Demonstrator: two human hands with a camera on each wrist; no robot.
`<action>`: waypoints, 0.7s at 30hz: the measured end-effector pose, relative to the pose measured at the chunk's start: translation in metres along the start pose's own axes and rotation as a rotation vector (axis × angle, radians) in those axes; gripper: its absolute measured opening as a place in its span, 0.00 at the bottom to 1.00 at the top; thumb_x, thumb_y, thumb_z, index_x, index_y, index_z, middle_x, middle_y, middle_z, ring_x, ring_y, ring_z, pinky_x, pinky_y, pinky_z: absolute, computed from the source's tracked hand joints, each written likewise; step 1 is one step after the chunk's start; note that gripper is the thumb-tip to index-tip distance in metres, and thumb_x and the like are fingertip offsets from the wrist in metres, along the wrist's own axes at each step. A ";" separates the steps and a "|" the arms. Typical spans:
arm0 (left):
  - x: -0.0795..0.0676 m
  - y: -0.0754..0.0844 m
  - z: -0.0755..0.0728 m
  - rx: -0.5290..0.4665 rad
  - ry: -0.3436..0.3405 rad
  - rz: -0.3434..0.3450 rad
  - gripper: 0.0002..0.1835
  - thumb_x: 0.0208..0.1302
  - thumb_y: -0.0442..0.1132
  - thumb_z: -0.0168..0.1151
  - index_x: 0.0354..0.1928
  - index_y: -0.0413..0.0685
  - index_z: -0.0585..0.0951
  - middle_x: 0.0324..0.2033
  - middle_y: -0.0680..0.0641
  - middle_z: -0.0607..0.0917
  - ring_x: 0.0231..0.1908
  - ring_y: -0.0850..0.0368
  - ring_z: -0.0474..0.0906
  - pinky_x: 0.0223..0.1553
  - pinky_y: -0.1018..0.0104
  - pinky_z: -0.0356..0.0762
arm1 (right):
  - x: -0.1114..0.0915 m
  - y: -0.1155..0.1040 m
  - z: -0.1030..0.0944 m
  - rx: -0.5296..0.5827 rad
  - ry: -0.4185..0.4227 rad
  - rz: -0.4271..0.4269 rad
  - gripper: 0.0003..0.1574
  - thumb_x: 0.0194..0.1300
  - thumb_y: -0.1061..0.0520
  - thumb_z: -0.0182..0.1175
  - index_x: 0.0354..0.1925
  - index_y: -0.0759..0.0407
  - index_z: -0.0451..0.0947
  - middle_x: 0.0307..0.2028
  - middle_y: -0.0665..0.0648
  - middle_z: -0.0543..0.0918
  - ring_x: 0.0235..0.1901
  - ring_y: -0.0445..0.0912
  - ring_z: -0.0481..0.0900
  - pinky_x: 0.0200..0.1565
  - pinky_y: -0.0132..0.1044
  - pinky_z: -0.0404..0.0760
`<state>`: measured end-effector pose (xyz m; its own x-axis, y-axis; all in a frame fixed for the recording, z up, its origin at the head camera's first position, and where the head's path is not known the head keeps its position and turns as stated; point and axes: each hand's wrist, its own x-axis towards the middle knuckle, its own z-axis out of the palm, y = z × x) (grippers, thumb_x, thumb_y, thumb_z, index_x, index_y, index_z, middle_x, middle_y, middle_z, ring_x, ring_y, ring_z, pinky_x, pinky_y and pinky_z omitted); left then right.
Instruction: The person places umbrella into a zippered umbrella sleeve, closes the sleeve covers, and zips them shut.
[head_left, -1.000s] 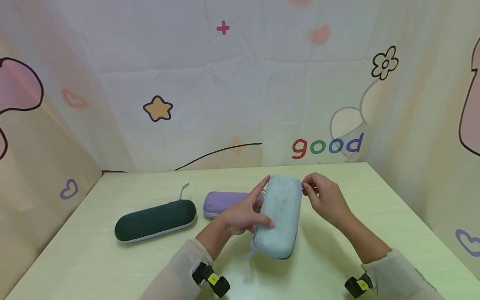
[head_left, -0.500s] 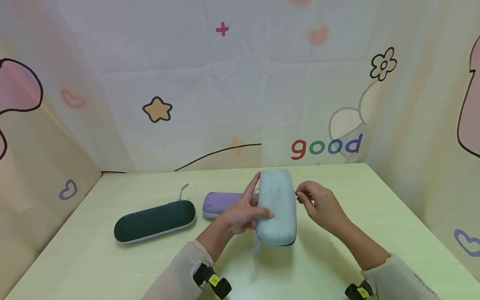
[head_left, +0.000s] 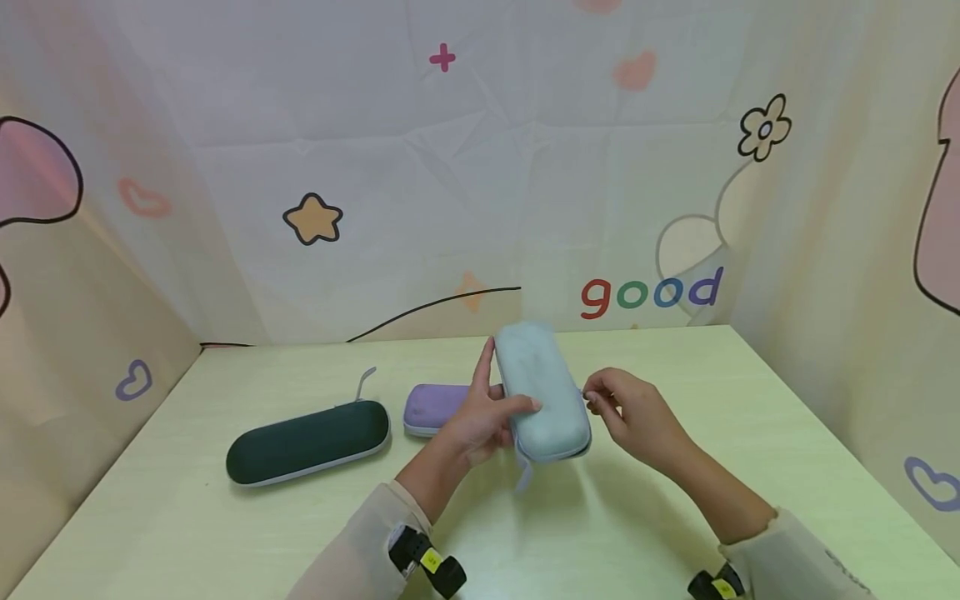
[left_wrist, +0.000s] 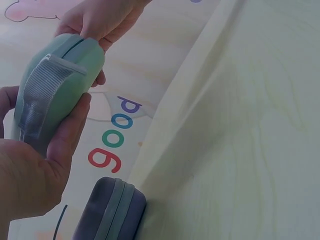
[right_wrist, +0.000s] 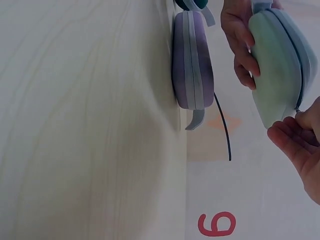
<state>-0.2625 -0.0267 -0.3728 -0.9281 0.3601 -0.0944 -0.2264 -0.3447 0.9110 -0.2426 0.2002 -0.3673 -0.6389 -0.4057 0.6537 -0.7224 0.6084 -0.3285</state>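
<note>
A light blue zippered case (head_left: 542, 387) is held up over the table, tilted. My left hand (head_left: 478, 421) grips its left side, thumb across the front face and index finger stretched up along the edge. At the opposite edge my right hand (head_left: 637, 417) pinches the small zipper pull (right_wrist: 298, 110) between thumb and fingers. A dark gap runs along part of the zip in the right wrist view, so the case is partly unzipped there. The grey fabric strap (left_wrist: 46, 90) on the left-hand end faces the left wrist camera. What is inside the case is hidden.
Behind the left hand lies a purple zippered case (head_left: 435, 407), partly covered in the head view. To its left rests a long dark green case (head_left: 307, 443) with a grey strap sticking up. A printed curtain (head_left: 420, 208) closes off the table's back edge.
The light blue case has moved up and left with my left hand, its lower end swinging rightward. My right hand has followed left and slightly down, staying at the case's edge.
</note>
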 end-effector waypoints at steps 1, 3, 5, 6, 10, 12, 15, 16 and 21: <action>0.000 0.000 0.000 -0.012 0.017 0.005 0.62 0.52 0.24 0.65 0.74 0.85 0.42 0.59 0.34 0.74 0.40 0.45 0.82 0.27 0.60 0.82 | 0.000 0.000 0.000 0.001 0.001 -0.005 0.13 0.56 0.77 0.63 0.35 0.64 0.75 0.30 0.52 0.79 0.27 0.41 0.80 0.30 0.32 0.82; 0.000 0.001 0.000 -0.033 0.052 0.016 0.61 0.52 0.24 0.66 0.74 0.84 0.42 0.60 0.34 0.72 0.43 0.43 0.82 0.32 0.57 0.82 | 0.000 -0.001 0.000 0.006 0.000 -0.015 0.14 0.56 0.77 0.63 0.35 0.64 0.75 0.30 0.52 0.79 0.27 0.41 0.80 0.30 0.32 0.82; 0.000 0.001 0.000 -0.065 0.084 0.026 0.61 0.52 0.24 0.66 0.74 0.84 0.43 0.61 0.33 0.70 0.47 0.39 0.81 0.39 0.47 0.82 | 0.000 -0.001 0.000 0.011 -0.002 -0.028 0.14 0.55 0.77 0.63 0.35 0.64 0.75 0.30 0.52 0.79 0.27 0.41 0.80 0.30 0.31 0.82; 0.000 0.001 0.000 -0.069 0.098 0.033 0.61 0.52 0.24 0.66 0.74 0.83 0.43 0.61 0.33 0.70 0.47 0.37 0.81 0.41 0.45 0.81 | -0.001 -0.002 0.000 0.011 -0.001 -0.033 0.14 0.55 0.77 0.63 0.35 0.63 0.75 0.30 0.52 0.79 0.27 0.41 0.80 0.30 0.31 0.81; 0.001 0.001 -0.003 -0.113 0.137 0.059 0.61 0.53 0.24 0.66 0.74 0.83 0.43 0.61 0.33 0.70 0.49 0.36 0.80 0.43 0.42 0.79 | 0.000 -0.004 0.000 0.007 0.000 -0.044 0.14 0.55 0.77 0.64 0.35 0.62 0.75 0.30 0.51 0.78 0.27 0.39 0.78 0.29 0.31 0.80; 0.002 0.001 -0.004 -0.138 0.155 0.081 0.60 0.54 0.24 0.66 0.74 0.82 0.43 0.60 0.33 0.69 0.48 0.37 0.80 0.42 0.42 0.79 | 0.000 -0.005 0.000 0.005 -0.005 -0.043 0.15 0.55 0.76 0.65 0.35 0.62 0.75 0.30 0.50 0.78 0.27 0.38 0.77 0.29 0.31 0.80; 0.002 0.000 -0.006 -0.170 0.182 0.103 0.60 0.54 0.24 0.66 0.74 0.82 0.43 0.60 0.33 0.69 0.48 0.38 0.80 0.43 0.41 0.79 | 0.000 -0.007 0.000 0.006 -0.016 -0.041 0.15 0.54 0.76 0.65 0.35 0.61 0.75 0.29 0.50 0.78 0.27 0.38 0.76 0.29 0.30 0.80; 0.002 0.000 -0.007 -0.177 0.188 0.111 0.60 0.54 0.24 0.66 0.74 0.82 0.42 0.60 0.33 0.69 0.48 0.38 0.80 0.43 0.41 0.79 | 0.000 -0.008 0.000 0.008 -0.019 -0.042 0.15 0.54 0.77 0.65 0.35 0.61 0.75 0.29 0.50 0.78 0.27 0.38 0.76 0.29 0.30 0.80; 0.003 0.001 -0.007 -0.214 0.210 0.120 0.61 0.54 0.24 0.66 0.74 0.82 0.39 0.62 0.33 0.67 0.51 0.37 0.78 0.46 0.39 0.77 | 0.000 -0.010 0.002 0.022 -0.021 -0.049 0.14 0.55 0.76 0.64 0.35 0.61 0.75 0.29 0.50 0.79 0.27 0.38 0.77 0.28 0.30 0.80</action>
<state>-0.2670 -0.0319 -0.3753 -0.9875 0.1272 -0.0928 -0.1485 -0.5567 0.8173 -0.2356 0.1928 -0.3650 -0.6081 -0.4486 0.6550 -0.7582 0.5727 -0.3116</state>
